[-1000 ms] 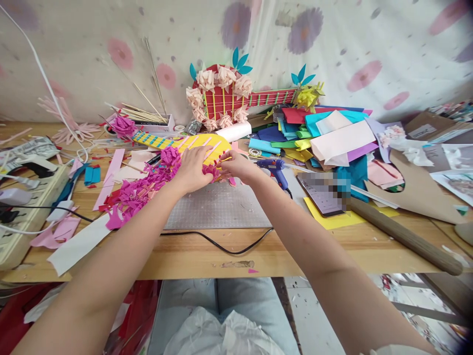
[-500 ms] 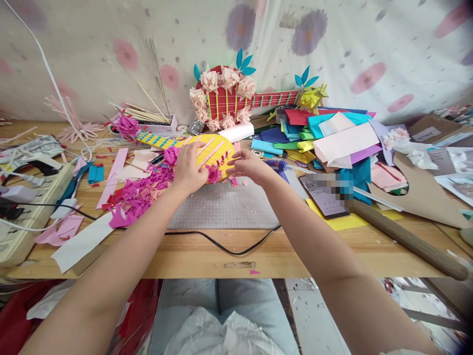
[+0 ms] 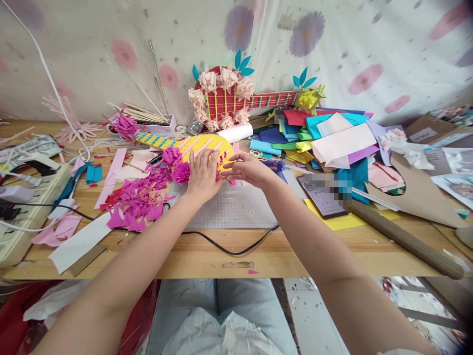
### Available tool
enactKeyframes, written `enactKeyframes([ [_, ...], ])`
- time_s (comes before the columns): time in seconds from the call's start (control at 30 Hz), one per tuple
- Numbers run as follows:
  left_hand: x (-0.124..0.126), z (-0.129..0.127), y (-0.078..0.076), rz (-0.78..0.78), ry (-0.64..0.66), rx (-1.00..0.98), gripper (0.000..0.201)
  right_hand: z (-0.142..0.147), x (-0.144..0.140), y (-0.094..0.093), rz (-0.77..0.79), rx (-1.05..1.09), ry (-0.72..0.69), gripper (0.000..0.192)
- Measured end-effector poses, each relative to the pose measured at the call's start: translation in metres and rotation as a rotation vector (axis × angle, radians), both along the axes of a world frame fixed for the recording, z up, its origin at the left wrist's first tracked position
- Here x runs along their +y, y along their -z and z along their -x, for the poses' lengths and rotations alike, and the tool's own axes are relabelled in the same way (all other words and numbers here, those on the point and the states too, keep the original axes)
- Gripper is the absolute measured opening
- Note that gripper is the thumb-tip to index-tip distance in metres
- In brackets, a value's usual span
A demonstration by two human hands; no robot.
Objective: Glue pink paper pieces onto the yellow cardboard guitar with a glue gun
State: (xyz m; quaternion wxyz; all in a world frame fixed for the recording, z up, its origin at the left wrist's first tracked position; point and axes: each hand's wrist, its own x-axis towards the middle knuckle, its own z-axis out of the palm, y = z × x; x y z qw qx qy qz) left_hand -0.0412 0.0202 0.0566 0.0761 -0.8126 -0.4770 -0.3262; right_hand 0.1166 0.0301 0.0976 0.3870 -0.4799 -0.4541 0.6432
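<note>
A yellow paper guitar (image 3: pixel 207 144) with pink strips lies at the far edge of a grey cutting mat (image 3: pixel 229 209). My left hand (image 3: pixel 203 173) lies flat on the guitar's round body, fingers spread, holding nothing. A magenta paper flower (image 3: pixel 181 172) sits just left of it and a second one (image 3: pixel 170 155) lies further back. My right hand (image 3: pixel 247 170) reaches in from the right and its fingertips pinch the guitar's right edge, where small magenta petals are stuck.
Magenta paper scraps (image 3: pixel 135 202) are heaped to the left. A blue glue gun (image 3: pixel 276 165), a phone (image 3: pixel 322 196), a stack of coloured paper (image 3: pixel 328 135) and a wooden rod (image 3: pixel 406 240) lie to the right. A red paper guitar (image 3: pixel 229 101) leans on the wall. A black cable (image 3: pixel 221 246) crosses the front.
My left hand slid right across the yellow body and spread flat, uncovering a magenta flower. My right hand opened, then closed on the guitar's edge.
</note>
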Motion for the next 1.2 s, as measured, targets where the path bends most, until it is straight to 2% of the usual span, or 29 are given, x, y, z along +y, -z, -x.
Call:
enactKeyframes([
  [0.1,0.001,-0.001,0.000,-0.019,0.016,0.014,0.061,-0.015,0.002,0.010,-0.099,-0.178,0.040,0.022],
  [0.2,0.000,-0.001,-0.001,-0.074,0.055,-0.025,0.057,-0.032,0.002,0.032,-0.279,-0.618,0.115,0.014],
  [0.27,-0.004,-0.002,-0.001,-0.131,0.105,-0.080,0.051,-0.040,0.000,0.049,-0.354,-0.869,0.141,0.007],
  [0.37,-0.013,-0.008,0.005,-0.170,0.226,-0.136,0.042,-0.047,-0.004,0.070,-0.399,-1.059,0.138,0.003],
  [0.47,-0.022,-0.019,0.021,-0.065,0.375,-0.076,0.036,-0.048,-0.005,0.082,-0.452,-1.142,0.154,0.009],
  [0.53,-0.027,-0.026,0.034,0.064,0.410,-0.025,0.032,-0.048,-0.004,0.085,-0.453,-1.166,0.160,0.013],
  [0.6,-0.030,-0.031,0.045,0.198,0.348,-0.044,0.028,-0.049,-0.003,0.086,-0.443,-1.165,0.151,0.013],
  [0.7,-0.031,-0.032,0.051,0.322,0.282,-0.124,0.025,-0.052,-0.001,0.087,-0.429,-1.062,0.150,0.013],
  [0.97,-0.022,-0.031,0.053,0.556,0.219,-0.384,0.022,-0.058,0.000,0.095,-0.359,-0.559,0.234,0.030],
  [1.1,-0.019,-0.033,0.052,0.701,0.134,-0.573,0.016,-0.052,-0.005,0.089,-0.242,-0.341,0.208,0.038],
  [1.2,-0.020,-0.037,0.051,0.754,0.121,-0.696,0.014,-0.045,-0.011,0.083,-0.193,-0.253,0.168,0.042],
])
